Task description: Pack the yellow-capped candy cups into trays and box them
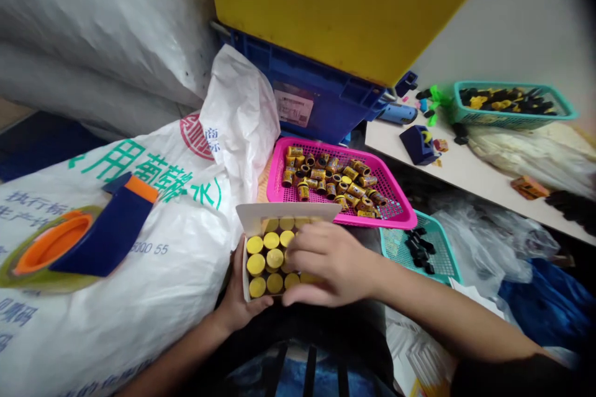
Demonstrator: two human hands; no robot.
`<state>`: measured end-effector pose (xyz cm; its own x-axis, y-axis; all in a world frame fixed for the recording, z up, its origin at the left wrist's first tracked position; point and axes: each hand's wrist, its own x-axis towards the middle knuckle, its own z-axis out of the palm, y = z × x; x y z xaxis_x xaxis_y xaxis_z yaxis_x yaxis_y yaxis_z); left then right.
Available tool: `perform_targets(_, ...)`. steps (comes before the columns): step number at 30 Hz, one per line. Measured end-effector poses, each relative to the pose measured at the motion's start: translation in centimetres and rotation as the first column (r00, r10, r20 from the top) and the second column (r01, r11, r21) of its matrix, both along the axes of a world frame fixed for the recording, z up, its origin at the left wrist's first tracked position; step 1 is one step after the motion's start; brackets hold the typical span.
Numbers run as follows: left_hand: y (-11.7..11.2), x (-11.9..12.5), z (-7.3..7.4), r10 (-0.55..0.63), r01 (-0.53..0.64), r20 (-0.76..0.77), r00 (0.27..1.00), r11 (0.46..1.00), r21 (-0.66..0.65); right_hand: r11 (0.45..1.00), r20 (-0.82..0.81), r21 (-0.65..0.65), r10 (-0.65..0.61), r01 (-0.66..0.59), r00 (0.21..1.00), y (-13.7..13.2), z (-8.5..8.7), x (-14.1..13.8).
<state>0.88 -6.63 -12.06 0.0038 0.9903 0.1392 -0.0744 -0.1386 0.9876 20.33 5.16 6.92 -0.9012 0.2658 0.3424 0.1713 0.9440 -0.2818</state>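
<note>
Holding a white carton (pixel 288 216) in both hands (pixel 328 263).

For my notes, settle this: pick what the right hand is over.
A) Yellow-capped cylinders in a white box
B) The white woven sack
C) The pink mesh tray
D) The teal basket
A. The right hand sits directly over the yellow-capped cylinders in the white cardboard box, well away from the trays.
</note>
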Motion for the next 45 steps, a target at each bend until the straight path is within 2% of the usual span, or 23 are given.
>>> perform_targets(1,-0.1,0.0,0.0,-0.006,0.007,0.021,1.000,1.000,-0.019,0.998,-0.145,-0.001,-0.070,0.070,0.987,1.1,0.9,0.8)
perform_targets(2,-0.1,0.0,0.0,-0.015,0.017,0.044,0.999,0.999,-0.035,0.979,-0.231,-0.009,-0.202,0.206,0.952,2.6,1.5,1.5)
perform_targets(3,-0.2,0.0,-0.1,-0.023,0.025,0.062,0.998,0.999,-0.046,0.924,-0.229,-0.022,-0.376,0.382,0.898,4.4,1.9,2.0)
perform_targets(4,-0.3,0.0,-0.2,-0.021,0.025,0.070,0.997,0.998,-0.051,0.835,-0.118,-0.012,-0.547,0.550,0.829,6.5,1.8,2.3)
perform_targets(5,-0.3,0.0,-0.3,-0.012,0.015,0.064,0.998,0.998,-0.054,0.741,0.063,0.033,-0.671,0.670,0.739,8.7,1.3,2.3)
perform_targets(6,-0.4,0.0,-0.5,0.003,0.000,0.054,0.999,0.998,-0.058,0.691,0.278,0.099,-0.710,0.716,0.647,10.7,0.5,2.1)
perform_targets(8,-0.4,0.0,-0.6,0.023,-0.019,0.050,0.999,0.997,-0.068,0.723,0.576,0.178,-0.626,0.667,0.525,14.0,-1.7,1.4)
perform_targets(9,-0.4,0.0,-0.5,0.022,-0.018,0.058,0.998,0.997,-0.074,0.752,0.641,0.186,-0.581,0.632,0.502,15.0,-2.9,1.1)
perform_targets(11,-0.4,0.1,-0.3,0.017,-0.011,0.080,0.997,0.997,-0.079,0.784,0.660,0.190,-0.548,0.591,0.515,16.0,-4.8,0.8)
perform_targets(13,-0.3,0.2,0.0,0.018,-0.010,0.091,0.996,0.996,-0.084,0.809,0.663,0.196,-0.525,0.554,0.533,16.1,-5.7,1.0)
perform_targets(17,-0.2,0.2,0.0,-0.008,0.017,0.116,0.993,0.997,-0.078,0.833,0.661,0.178,-0.495,0.523,0.564,16.0,-4.9,1.5)
perform_targets(20,-0.1,0.1,-0.4,-0.035,0.044,0.129,0.991,0.997,-0.065,0.860,0.664,0.147,-0.452,0.489,0.595,15.7,-4.2,0.9)
perform_targets(23,0.0,0.2,-0.3,-0.037,0.044,0.127,0.991,0.998,-0.054,0.949,0.718,0.127,-0.289,0.289,0.634,15.1,-4.7,-0.3)
perform_targets(26,0.1,0.4,0.1,-0.053,0.057,0.138,0.989,0.998,-0.025,0.986,0.774,0.098,-0.160,0.133,0.613,14.9,-5.6,-0.8)
perform_targets(27,0.2,0.5,0.2,-0.053,0.056,0.142,0.988,0.998,-0.019,0.987,0.775,0.086,-0.151,0.134,0.614,14.9,-5.7,-0.6)
perform_targets(29,0.2,0.5,0.4,-0.041,0.044,0.149,0.988,0.999,-0.019,0.973,0.731,0.053,-0.192,0.225,0.655,15.0,-5.1,0.2)
perform_targets(31,0.2,0.4,0.3,-0.031,0.034,0.156,0.987,0.999,-0.019,0.914,0.595,-0.034,-0.306,0.404,0.743,14.7,-3.0,1.7)
perform_targets(33,0.1,0.4,0.1,-0.012,0.015,0.149,0.989,1.000,-0.020,0.832,0.396,-0.193,-0.419,0.520,0.817,13.8,0.5,3.8)
perform_targets(35,0.1,0.4,-0.2,0.010,-0.006,0.145,0.989,1.000,-0.026,0.816,0.246,-0.330,-0.411,0.475,0.878,11.9,4.8,5.7)
perform_targets(37,0.0,0.4,-0.3,0.031,-0.023,0.161,0.987,0.998,-0.050,0.831,0.214,-0.422,-0.297,0.362,0.931,9.1,8.4,6.9)
perform_targets(39,0.1,0.4,-0.3,0.067,-0.054,0.176,0.982,0.996,-0.077,0.838,0.283,-0.481,-0.129,0.257,0.950,6.0,10.2,6.9)
perform_targets(41,0.1,0.4,-0.3,0.115,-0.098,0.185,0.976,0.990,-0.097,0.860,0.416,-0.449,-0.036,0.240,0.909,2.9,9.7,5.7)
perform_targets(45,0.3,0.3,-0.2,0.128,-0.112,0.188,0.974,0.989,-0.093,0.959,0.696,-0.093,-0.130,0.268,0.706,-1.2,4.9,1.6)
